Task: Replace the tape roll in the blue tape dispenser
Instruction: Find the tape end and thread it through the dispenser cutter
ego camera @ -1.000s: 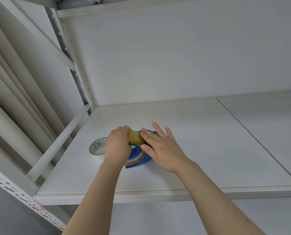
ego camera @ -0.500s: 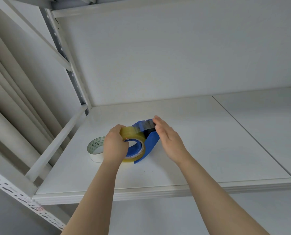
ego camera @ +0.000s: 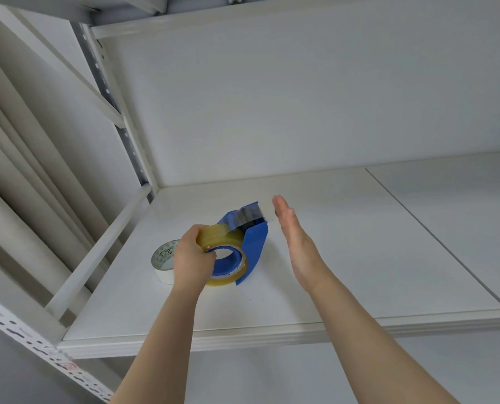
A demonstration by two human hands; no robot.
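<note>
White metal shelf (ego camera: pixel 345 258) carries everything. Blue tape dispenser (ego camera: pixel 253 246) stands on edge near shelf's left-front, w/ clear yellowish tape roll (ego camera: pixel 228 258) on its hub. Left hand (ego camera: pixel 191 259) gripping roll's top-left. Right hand (ego camera: pixel 296 243) open flat, fingers straight, just beside dispenser, not touching. White tape roll (ego camera: pixel 162 262) lies behind left hand

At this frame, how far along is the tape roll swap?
Done, apparently: a clear tape roll sits on the blue dispenser, tape running up toward the cutter end. In hand: the left hand grips that roll; the right hand is open beside the dispenser, not touching. Left: letting go. A white roll lies alongside on the shelf.
</note>
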